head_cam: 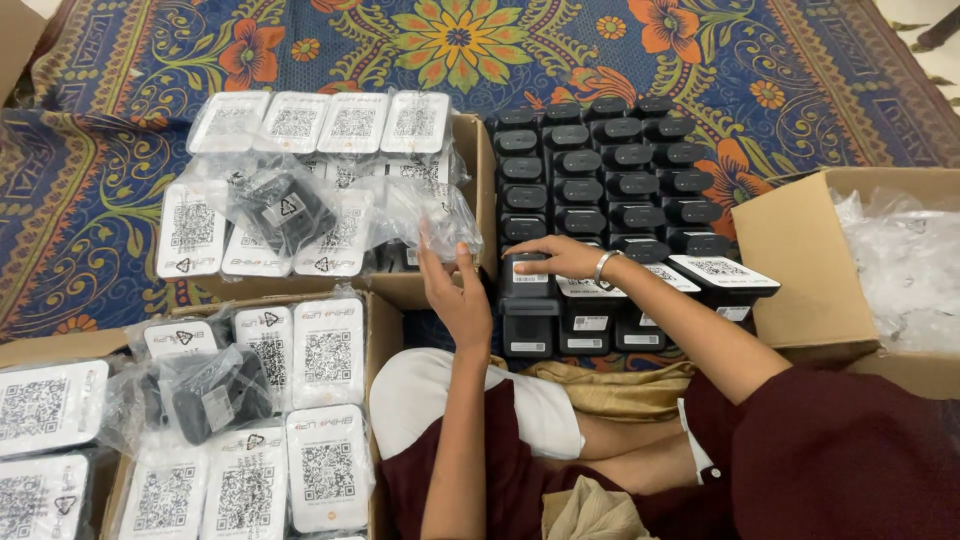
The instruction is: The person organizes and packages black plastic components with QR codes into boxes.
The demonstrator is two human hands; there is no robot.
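My right hand (562, 256), with a metal bangle on the wrist, lies over the top of a black device (527, 283) with a small white label and grips it. This device stands at the near left end of rows of similar black devices (610, 185) set out on the rug. My left hand (455, 292) is raised with fingers apart, palm facing right. Its fingertips touch a crumpled clear plastic bag (425, 212) at the corner of a cardboard box (478, 180). That box holds several bagged devices with white code-printed faces (322, 124).
A second cardboard box (385, 335) at my near left holds more bagged white-faced devices (328, 352). An open carton (800, 265) at the right is filled with clear plastic wrappers (905, 265). A flowered blue rug (460, 45) lies under everything. My crossed legs (560, 430) fill the foreground.
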